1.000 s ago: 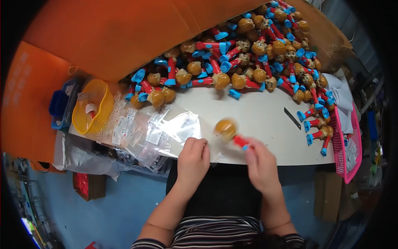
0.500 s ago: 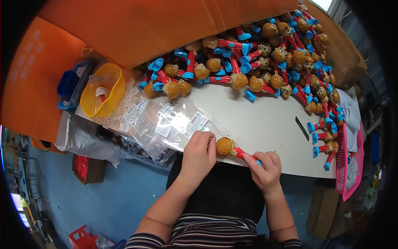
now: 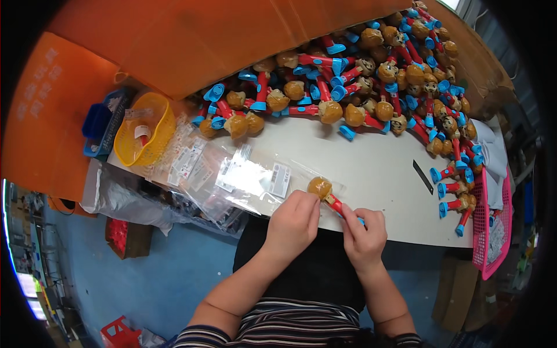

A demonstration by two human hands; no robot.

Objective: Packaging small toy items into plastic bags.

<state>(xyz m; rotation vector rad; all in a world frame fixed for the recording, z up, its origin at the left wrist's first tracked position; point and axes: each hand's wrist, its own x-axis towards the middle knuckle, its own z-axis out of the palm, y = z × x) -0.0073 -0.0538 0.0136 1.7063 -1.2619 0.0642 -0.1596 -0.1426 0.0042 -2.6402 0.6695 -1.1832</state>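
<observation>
Dozens of toy figures (image 3: 371, 81), each a tan round head on a red stem with a blue foot, lie heaped across the white table (image 3: 377, 168) from about eleven o'clock round to three o'clock, backed by large orange boards (image 3: 174, 40) at twelve. At nine o'clock, a spread of clear plastic bags (image 3: 232, 174) with white labels fans over the table's left part, and past them at ten o'clock sits a yellow basket (image 3: 145, 130) beside a blue tray (image 3: 101, 124). A pink basket (image 3: 484, 226) hangs off the table's edge at four o'clock, and a small black blade (image 3: 422, 176) lies on bare tabletop at three. Near the table's front edge, the left hand (image 3: 293, 223) pinches the mouth of a clear bag just below one toy (image 3: 320, 188), whose tan head lies inside the bag. The right hand (image 3: 364, 235) is curled around that toy's red stem, fingers closed on it, just right of the left hand.
</observation>
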